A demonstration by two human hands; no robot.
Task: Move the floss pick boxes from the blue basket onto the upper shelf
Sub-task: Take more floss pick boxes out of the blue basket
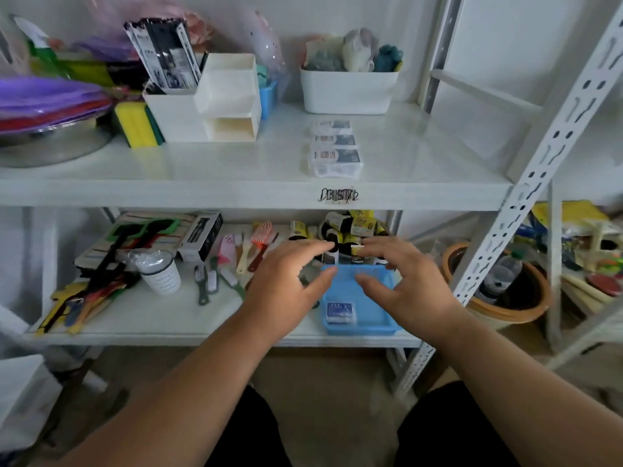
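A blue basket sits on the lower shelf at the right, with one floss pick box lying in its near left corner. Several floss pick boxes lie in a row on the upper shelf, right of centre. My left hand hovers over the basket's left edge with its fingers spread and holds nothing. My right hand hovers over the basket's right side, fingers spread too, and is empty.
The upper shelf carries white organisers, a white bin, sponges and a metal bowl. Brushes, a white cup and rolls crowd the lower shelf. A slanted white upright stands at the right, a clay pot behind it.
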